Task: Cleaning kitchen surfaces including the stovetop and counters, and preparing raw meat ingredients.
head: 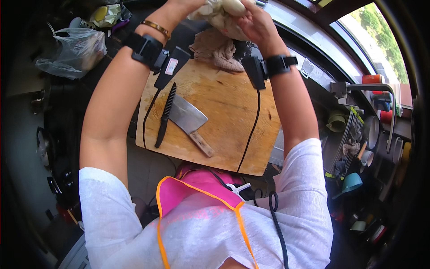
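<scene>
Both arms reach past the far edge of a wooden cutting board. My right hand grips a whitish bundle, perhaps a plastic bag with pale rounded items; what is inside I cannot tell. My left hand is at the bundle's left side, cut off by the top edge, its fingers mostly hidden. Below the bundle a crumpled beige cloth lies against the board's far edge. On the board's left part lie a cleaver with a wooden handle and, against its blade, a black serrated-looking knife or comb-like tool.
A clear plastic bag sits at the far left, near a yellow oval item on a wrapper. At right are a faucet, a wire rack with cups and a turquoise bowl. Black cables hang from both wrists across the board.
</scene>
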Available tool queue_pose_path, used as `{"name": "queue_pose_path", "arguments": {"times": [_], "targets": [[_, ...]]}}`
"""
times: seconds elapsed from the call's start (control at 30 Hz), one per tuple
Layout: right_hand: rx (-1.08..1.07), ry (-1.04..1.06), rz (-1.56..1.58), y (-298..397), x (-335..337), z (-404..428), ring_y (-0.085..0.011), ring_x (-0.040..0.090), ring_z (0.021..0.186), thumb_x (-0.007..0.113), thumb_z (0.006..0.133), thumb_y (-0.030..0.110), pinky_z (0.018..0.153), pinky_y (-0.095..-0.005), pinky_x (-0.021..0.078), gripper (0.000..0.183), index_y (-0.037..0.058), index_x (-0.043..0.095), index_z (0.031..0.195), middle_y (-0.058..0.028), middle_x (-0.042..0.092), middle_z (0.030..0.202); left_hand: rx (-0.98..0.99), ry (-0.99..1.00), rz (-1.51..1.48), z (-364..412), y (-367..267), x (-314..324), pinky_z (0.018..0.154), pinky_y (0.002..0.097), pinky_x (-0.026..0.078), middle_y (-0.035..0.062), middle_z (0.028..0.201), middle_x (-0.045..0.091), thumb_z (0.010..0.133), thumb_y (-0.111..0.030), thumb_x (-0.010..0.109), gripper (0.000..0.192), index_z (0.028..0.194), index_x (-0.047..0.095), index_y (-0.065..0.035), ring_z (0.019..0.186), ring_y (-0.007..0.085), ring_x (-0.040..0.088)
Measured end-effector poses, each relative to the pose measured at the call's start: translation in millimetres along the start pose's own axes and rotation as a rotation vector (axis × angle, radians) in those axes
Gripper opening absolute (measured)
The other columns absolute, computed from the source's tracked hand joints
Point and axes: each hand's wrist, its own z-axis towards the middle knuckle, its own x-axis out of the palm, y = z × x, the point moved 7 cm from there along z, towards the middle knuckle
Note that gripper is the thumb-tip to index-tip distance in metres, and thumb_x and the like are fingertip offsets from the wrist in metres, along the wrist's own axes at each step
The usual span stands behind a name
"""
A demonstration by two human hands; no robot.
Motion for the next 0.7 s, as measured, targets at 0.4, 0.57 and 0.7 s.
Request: {"name": "queue_pose_path", "arguments": {"times": [0.4, 0.57, 0.7], "targets": [[-0.17, 0.509, -1.316, -72.8, 50.2, -25.6, -0.0351, 0.058, 0.076, 0.057, 0.08, 0.021, 0.069, -0.0395, 0.0461, 0.021, 0.0026, 0.062, 0.089, -0.0186, 0.061, 0.081, -0.245, 0.206, 0.258, -118.8, 140.0, -73.7, 0.074, 0.0252, 0.045, 0.0078, 0.091, 0.062, 0.085, -0.019, 0.054, 0.03, 0.104, 0.056, 0.0035, 0.081, 0.0119, 0.057], [-0.188, 0.16, -1.539, -67.0, -24.1, -81.0, -0.0351, 0.054, 0.089, 0.06, 0.077, 0.03, 0.076, -0.0397, 0.044, 0.035, -0.0004, 0.058, 0.094, -0.0184, 0.056, 0.094, -0.455, 0.248, 0.172, -214.7, 165.2, -86.1, 0.078, 0.0253, 0.045, 0.0088, 0.093, 0.062, 0.086, -0.015, 0.054, 0.028, 0.106, 0.055, 0.0043, 0.086, 0.0122, 0.057], [-0.238, 0.06, -1.765, -91.3, -12.2, -65.7, -0.0403, 0.052, 0.087, 0.061, 0.074, 0.042, 0.078, -0.0443, 0.0425, 0.054, -0.0045, 0.055, 0.1, -0.0257, 0.051, 0.098, -0.426, 0.201, 0.196, -222.9, 143.2, -55.2, 0.08, 0.0258, 0.045, 0.0106, 0.097, 0.061, 0.085, -0.018, 0.057, 0.029, 0.105, 0.056, 0.0035, 0.091, 0.0154, 0.058]]}}
